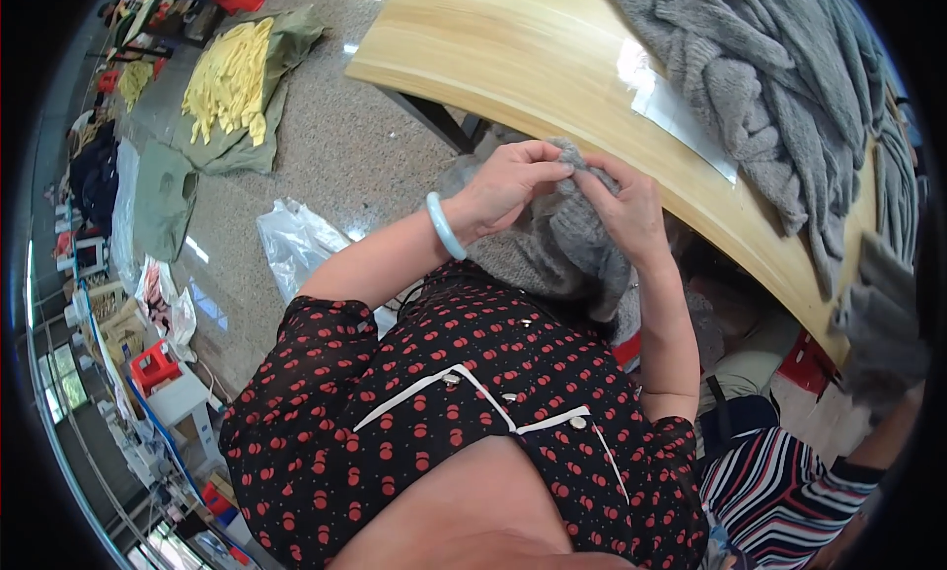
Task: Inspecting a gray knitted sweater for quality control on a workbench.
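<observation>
A grey knitted garment (pixel 567 237) hangs from my two hands at the near edge of the wooden table and drapes down over my lap. My left hand (pixel 520 180), with a pale bangle on its wrist, pinches the garment's upper edge between thumb and fingers. Close beside it, my right hand (pixel 626 207) grips the same edge, fingertips almost meeting those of the left. Whether anything small lies between the fingertips is too fine to tell.
On the table (pixel 493 37) lies a heap of grey knitwear (pixel 760 97). A co-worker in a striped top (pixel 789 491) sits at right, near a blurred grey cloth (pixel 883 323). Yellow garments (pixel 232 82) and a clear plastic bag (pixel 296 240) lie on the floor at left.
</observation>
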The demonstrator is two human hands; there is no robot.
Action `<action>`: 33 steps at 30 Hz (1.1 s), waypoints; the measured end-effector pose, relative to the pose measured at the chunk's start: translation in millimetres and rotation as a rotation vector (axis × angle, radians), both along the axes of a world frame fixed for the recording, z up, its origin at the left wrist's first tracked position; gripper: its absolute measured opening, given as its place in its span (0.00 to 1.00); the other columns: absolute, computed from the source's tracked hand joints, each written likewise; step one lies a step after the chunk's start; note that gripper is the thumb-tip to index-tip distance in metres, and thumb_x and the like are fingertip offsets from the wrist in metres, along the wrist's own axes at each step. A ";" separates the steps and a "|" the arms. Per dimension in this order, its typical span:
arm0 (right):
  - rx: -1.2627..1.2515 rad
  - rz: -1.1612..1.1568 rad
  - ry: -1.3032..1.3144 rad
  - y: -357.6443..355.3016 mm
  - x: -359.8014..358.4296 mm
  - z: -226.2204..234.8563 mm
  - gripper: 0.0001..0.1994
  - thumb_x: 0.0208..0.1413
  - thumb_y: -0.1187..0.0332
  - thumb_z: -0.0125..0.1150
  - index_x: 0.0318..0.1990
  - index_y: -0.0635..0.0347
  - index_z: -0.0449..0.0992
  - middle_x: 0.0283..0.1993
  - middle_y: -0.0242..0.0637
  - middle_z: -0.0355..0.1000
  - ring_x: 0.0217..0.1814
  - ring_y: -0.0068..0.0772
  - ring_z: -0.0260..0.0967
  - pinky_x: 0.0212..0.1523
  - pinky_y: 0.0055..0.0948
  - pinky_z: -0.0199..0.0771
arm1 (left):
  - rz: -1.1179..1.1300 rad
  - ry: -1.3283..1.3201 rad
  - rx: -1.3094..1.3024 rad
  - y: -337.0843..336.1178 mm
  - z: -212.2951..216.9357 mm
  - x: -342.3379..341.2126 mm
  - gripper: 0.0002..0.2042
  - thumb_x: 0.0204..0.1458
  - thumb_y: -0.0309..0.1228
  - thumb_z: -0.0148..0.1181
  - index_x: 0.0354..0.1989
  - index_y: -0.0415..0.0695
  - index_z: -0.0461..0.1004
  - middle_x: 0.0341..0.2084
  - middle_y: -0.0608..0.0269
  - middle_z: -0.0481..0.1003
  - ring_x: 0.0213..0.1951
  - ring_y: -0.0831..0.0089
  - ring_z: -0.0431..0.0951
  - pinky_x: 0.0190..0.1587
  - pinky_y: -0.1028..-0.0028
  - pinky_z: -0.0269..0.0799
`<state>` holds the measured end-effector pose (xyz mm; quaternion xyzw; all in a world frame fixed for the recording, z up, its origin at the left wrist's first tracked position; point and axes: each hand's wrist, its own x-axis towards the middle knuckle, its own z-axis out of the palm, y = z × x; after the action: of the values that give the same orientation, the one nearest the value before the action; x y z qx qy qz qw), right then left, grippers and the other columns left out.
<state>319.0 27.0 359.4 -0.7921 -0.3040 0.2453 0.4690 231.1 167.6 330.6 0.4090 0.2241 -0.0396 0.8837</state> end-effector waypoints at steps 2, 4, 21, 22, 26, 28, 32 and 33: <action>0.026 -0.013 0.002 0.1 -2.8 -4.6 0.09 0.48 0.69 0.56 0.35 0.65 0.74 0.25 0.34 0.72 0.27 0.18 0.65 0.31 0.21 0.66 | 0.013 -0.010 0.007 -1.5 -5.3 -2.5 0.06 0.50 0.23 0.53 0.36 0.39 0.71 0.32 0.67 0.72 0.35 0.82 0.71 0.39 0.82 0.67; 0.048 -0.044 -0.002 1.0 -5.2 -10.8 0.09 0.47 0.70 0.57 0.33 0.65 0.74 0.24 0.35 0.72 0.26 0.19 0.65 0.30 0.22 0.66 | 0.023 -0.034 0.067 -4.7 -8.7 -3.6 0.05 0.50 0.24 0.53 0.35 0.39 0.71 0.32 0.67 0.72 0.34 0.81 0.71 0.38 0.81 0.68; 0.132 0.143 -0.119 -3.9 -11.7 -24.7 0.12 0.45 0.71 0.56 0.39 0.62 0.70 0.39 0.46 0.69 0.41 0.45 0.68 0.41 0.32 0.68 | -0.566 -0.141 1.011 45.5 12.8 -2.1 0.08 0.45 0.30 0.56 0.26 0.37 0.66 0.15 0.55 0.67 0.20 0.68 0.65 0.25 0.72 0.63; 0.105 0.221 -0.100 -8.9 -10.0 -23.0 0.13 0.45 0.72 0.55 0.41 0.62 0.69 0.41 0.47 0.68 0.43 0.46 0.66 0.43 0.33 0.67 | -0.640 -0.241 1.247 56.9 5.0 -4.4 0.10 0.43 0.31 0.54 0.25 0.36 0.65 0.19 0.50 0.67 0.25 0.56 0.68 0.28 0.67 0.64; -0.026 0.346 -0.208 -23.4 -5.3 -39.9 0.15 0.42 0.78 0.49 0.41 0.62 0.70 0.40 0.47 0.65 0.43 0.48 0.64 0.44 0.35 0.66 | -1.063 -0.466 1.949 90.8 -41.8 -38.2 0.03 0.41 0.26 0.49 0.24 0.42 0.67 0.24 0.54 0.67 0.31 0.58 0.71 0.33 0.64 0.69; -0.026 0.274 -0.261 -30.2 -10.8 -44.5 0.12 0.41 0.79 0.46 0.36 0.62 0.71 0.36 0.47 0.65 0.41 0.49 0.63 0.41 0.38 0.65 | -1.046 -0.474 1.943 87.4 -30.4 -24.9 0.03 0.40 0.26 0.50 0.24 0.41 0.66 0.24 0.54 0.66 0.31 0.58 0.71 0.32 0.65 0.68; -0.177 0.209 -0.384 -41.4 -10.6 -37.9 0.11 0.42 0.78 0.46 0.35 0.58 0.70 0.32 0.45 0.64 0.38 0.50 0.63 0.36 0.40 0.64 | -0.624 -0.173 1.488 67.9 5.8 -2.7 0.07 0.37 0.29 0.56 0.23 0.38 0.69 0.18 0.58 0.68 0.23 0.68 0.70 0.26 0.72 0.66; -0.277 0.215 -0.421 -43.8 -8.5 -35.4 0.12 0.42 0.77 0.46 0.37 0.57 0.69 0.31 0.44 0.64 0.38 0.50 0.63 0.36 0.41 0.64 | -0.554 -0.009 1.258 61.4 12.5 -0.7 0.09 0.37 0.30 0.58 0.23 0.37 0.69 0.15 0.59 0.68 0.20 0.72 0.69 0.24 0.74 0.65</action>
<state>310.6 -16.8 324.0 -0.8455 -0.4406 0.1628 0.2540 230.4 229.0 343.1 0.8868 0.0879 -0.1248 0.4362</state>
